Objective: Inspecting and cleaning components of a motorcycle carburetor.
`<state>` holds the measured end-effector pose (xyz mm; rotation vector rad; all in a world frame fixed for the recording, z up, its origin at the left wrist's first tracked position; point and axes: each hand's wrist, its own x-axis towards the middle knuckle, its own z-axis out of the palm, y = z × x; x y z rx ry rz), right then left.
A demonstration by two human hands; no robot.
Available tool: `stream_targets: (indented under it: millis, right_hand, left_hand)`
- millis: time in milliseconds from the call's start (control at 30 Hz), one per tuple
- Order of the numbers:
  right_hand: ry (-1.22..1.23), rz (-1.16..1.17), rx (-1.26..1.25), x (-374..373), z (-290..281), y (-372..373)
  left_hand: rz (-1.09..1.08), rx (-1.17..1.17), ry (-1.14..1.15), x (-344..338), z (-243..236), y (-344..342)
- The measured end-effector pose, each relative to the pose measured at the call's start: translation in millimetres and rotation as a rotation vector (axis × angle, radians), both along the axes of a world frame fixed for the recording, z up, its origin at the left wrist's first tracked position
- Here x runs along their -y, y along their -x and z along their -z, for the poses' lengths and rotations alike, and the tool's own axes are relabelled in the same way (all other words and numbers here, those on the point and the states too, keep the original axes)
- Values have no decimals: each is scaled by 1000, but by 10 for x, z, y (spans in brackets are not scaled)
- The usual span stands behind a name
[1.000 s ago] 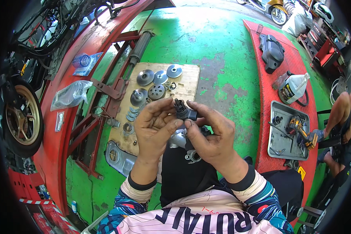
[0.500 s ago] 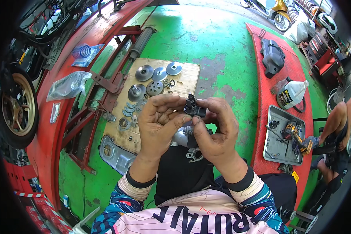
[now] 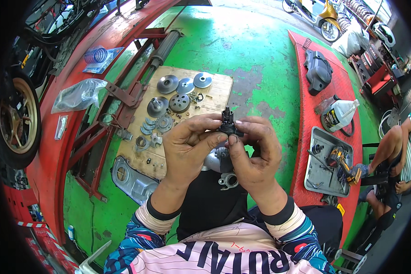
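Both hands hold one small black ribbed part in front of me, a round fitting (image 3: 228,128) with a narrow pronged top pointing up and away. My left hand (image 3: 187,150) pinches its left side between thumb and fingertips. From the other side, the thumb and fingers of my right hand (image 3: 258,150) grip it. Its lower portion is partly covered by both thumbs. Below the hands, over my dark-clothed lap, sits a silver-and-black metal assembly (image 3: 213,160) with a round metal opening (image 3: 229,181) at its lower end; my hands hide much of it.
Several metal discs and small parts lie on a cardboard sheet (image 3: 210,98) ahead-left, beside a silver cover (image 3: 134,182). A red lift frame (image 3: 84,132) runs along the left. On a red platform at right stand a jug (image 3: 337,115) and a tool tray (image 3: 311,176). Another person (image 3: 388,150) sits beyond.
The black fitting has been turned in my fingers: its side stub, pointing right before, now shows less, and the pronged top stands more plainly. The whole view has shifted slightly.
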<state>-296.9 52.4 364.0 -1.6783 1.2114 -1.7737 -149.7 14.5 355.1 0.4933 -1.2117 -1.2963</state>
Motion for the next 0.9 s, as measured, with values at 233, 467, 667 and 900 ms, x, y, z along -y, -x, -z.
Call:
stream_targets:
  millis: [233,467,667,900]
  right_hand:
    - [87,23,35,30,5,-1]
    - [53,20,35,3,-14,13]
    - [56,13,29,3,-11,20]
    - [34,18,63,-29,39,30]
  left_hand:
    - [-19,21,-4,-2,39,5]
    - [0,59,4,-9,16,21]
    - [42,-3,47,30,52,39]
    - [16,-90,-141,-72,-97,105]
